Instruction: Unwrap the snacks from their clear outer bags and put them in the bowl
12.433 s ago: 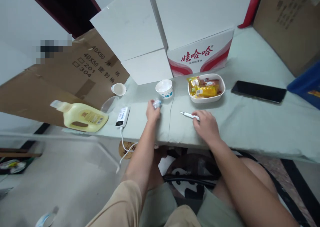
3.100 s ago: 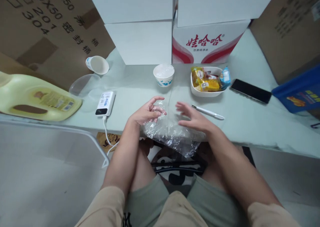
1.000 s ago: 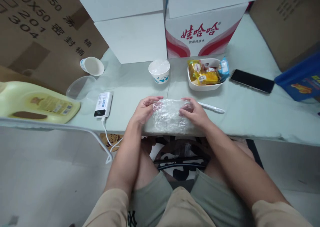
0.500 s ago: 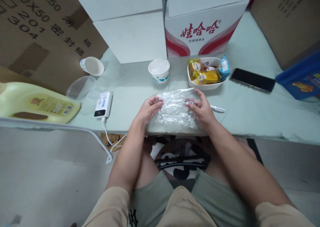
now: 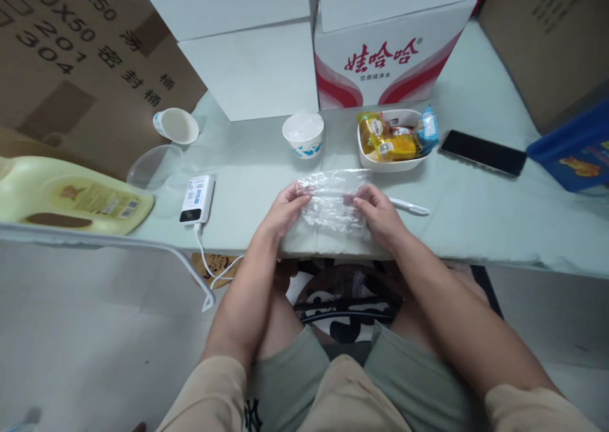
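A crinkled sheet of clear plastic film [image 5: 333, 213] is stretched between my two hands, just above the front edge of the table. My left hand [image 5: 287, 209] pinches its left side between thumb and fingers. On the other side my right hand [image 5: 379, 213] grips the film the same way, its fingertips partly behind the plastic. Beside my right hand lies a white-handled slim tool [image 5: 410, 206], possibly a knife. Beyond the film stands a paper cup [image 5: 303, 143] with clear plastic bunched inside.
A white bowl [image 5: 392, 165] of wrapped snacks and a phone [image 5: 483, 153] lie at right. Leftward are a power bank [image 5: 197, 198] with a cable, a tipped paper cup [image 5: 177, 126], a clear lid [image 5: 156, 167] and a yellow bottle [image 5: 95, 194]. Boxes [image 5: 271, 70] line the back.
My right hand has closed its fingers onto the film, and its raised index finger has come down. The film's upper right corner has dropped, and more of the white-handled tool shows.
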Tool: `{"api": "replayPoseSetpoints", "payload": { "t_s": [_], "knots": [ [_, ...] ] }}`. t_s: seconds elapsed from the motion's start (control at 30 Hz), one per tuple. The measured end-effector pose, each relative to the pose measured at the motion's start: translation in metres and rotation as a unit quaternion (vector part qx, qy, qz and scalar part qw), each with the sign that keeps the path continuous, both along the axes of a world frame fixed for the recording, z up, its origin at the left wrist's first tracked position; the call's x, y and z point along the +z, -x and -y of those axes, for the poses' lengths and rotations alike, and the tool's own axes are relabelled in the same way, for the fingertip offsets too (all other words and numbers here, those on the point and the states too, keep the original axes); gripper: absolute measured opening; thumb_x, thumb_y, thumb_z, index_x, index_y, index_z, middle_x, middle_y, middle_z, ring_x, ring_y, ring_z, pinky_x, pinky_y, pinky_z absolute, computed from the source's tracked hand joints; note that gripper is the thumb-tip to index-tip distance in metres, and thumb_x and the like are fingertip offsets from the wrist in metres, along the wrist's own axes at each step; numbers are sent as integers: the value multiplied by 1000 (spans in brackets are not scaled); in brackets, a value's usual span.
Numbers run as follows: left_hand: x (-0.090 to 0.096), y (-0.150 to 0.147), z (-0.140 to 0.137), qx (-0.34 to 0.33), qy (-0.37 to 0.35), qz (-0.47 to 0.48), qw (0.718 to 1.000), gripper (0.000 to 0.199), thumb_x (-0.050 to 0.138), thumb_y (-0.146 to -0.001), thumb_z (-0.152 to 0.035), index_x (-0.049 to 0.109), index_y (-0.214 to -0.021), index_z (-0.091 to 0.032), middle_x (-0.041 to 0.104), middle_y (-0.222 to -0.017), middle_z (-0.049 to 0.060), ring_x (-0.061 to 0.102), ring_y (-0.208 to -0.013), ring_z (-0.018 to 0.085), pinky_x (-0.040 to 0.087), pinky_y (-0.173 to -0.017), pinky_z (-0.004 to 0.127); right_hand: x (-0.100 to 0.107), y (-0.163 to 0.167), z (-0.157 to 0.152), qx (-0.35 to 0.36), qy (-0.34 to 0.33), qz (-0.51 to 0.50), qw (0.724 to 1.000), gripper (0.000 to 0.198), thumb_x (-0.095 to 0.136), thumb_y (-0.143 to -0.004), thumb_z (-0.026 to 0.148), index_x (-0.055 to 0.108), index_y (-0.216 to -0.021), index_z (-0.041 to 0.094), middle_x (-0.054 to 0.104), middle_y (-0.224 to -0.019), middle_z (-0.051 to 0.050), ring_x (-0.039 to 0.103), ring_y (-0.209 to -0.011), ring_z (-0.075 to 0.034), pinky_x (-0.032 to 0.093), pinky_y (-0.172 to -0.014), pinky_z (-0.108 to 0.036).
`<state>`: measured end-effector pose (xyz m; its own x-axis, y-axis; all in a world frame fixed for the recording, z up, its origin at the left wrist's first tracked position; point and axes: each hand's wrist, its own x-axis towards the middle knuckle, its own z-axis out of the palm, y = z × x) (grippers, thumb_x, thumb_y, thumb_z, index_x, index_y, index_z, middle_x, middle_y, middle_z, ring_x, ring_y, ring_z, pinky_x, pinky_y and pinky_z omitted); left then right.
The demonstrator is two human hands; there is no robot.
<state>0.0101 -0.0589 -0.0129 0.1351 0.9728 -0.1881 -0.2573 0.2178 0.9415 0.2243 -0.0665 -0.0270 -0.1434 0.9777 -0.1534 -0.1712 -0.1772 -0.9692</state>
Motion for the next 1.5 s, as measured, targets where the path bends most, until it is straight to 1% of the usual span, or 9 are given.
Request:
{"api": "replayPoseSetpoints", "payload": {
  "t_s": [0.3, 0.47, 0.8, 0.97, 1.1, 1.2, 1.3, 1.37, 1.5],
  "knots": [
    [0, 1, 0, -50, 54, -62, 995, 39, 79, -66, -38, 61, -92, -15, 69, -76, 3, 66, -68, 17, 51, -65, 27, 4, -1, 3, 28, 16, 33, 999, 57, 66, -72, 48, 49, -120, 23, 71, -74, 0, 55, -51, -13, 45, -50, -26],
    [-2, 12, 3, -49, -51, -179, 981, 38, 76, -72, -45, 66, -93, -15, 64, -63, -1, 56, -52, 10, 42, -50, 21, 3, -3, 2, 33, 33, 50, 998, 43, 69, -69, 44, 61, -105, 23, 71, -71, -1, 56, -50, -13, 43, -47, -25],
    [5, 23, 2, -79, 7, 5, 997, 35, 73, -67, -49, 62, -75, -16, 57, -62, -1, 54, -51, 11, 47, -49, 24, 14, -10, -2, 28, 69, -134, 988, 25, 68, -58, 29, 61, -81, 22, 66, -76, 2, 60, -60, -12, 51, -54, -24],
    [-3, 19, -2, -34, -101, -138, 985, 26, 79, -65, -30, 61, -80, -18, 52, -66, -4, 46, -55, 6, 37, -50, 18, 3, -9, -2, -16, 93, -95, 991, 52, 70, -65, 39, 53, -113, 30, 69, -99, 1, 60, -66, -11, 50, -59, -24],
    [-4, 22, -4, -21, -108, -138, 984, 51, 79, -66, -30, 54, -110, -24, 59, -78, -4, 56, -62, 9, 43, -59, 20, -6, -2, -3, -6, 36, 7, 999, 78, 77, -57, 29, 41, -126, 27, 67, -80, 4, 61, -69, -15, 49, -69, -28],
    [-4, 24, -7, 103, -129, -160, 973, 47, 77, -67, -32, 53, -106, -23, 64, -91, 1, 62, -70, 10, 48, -66, 23, -7, -1, -8, -101, -19, 44, 994, 65, 72, -58, 33, 45, -116, 23, 64, -77, 3, 61, -72, -17, 48, -72, -31],
    [-5, 18, -4, 187, -163, -230, 941, 23, 70, -74, -34, 55, -84, -19, 59, -71, -2, 57, -60, 9, 47, -62, 23, -2, -1, -8, -155, -77, 112, 979, 35, 66, -63, 37, 53, -91, 22, 61, -76, 1, 59, -73, -18, 47, -72, -32],
    [-8, 8, 2, 144, -181, -262, 937, 21, 67, -78, -36, 58, -84, -18, 61, -72, 0, 61, -68, 13, 50, -67, 25, 2, 1, -3, -140, -147, 177, 963, 18, 62, -68, 35, 52, -75, 22, 61, -80, -2, 59, -82, -20, 46, -77, -34],
    [-15, -13, 13, -16, -215, -233, 948, 59, 74, -73, -41, 54, -126, -23, 57, -133, 12, 56, -123, 26, 49, -96, 37, 4, 12, 14, -31, -214, 145, 966, 12, 57, -76, 29, 48, -72, 22, 65, -100, -5, 59, -96, -21, 43, -90, -35]
  ]
}}
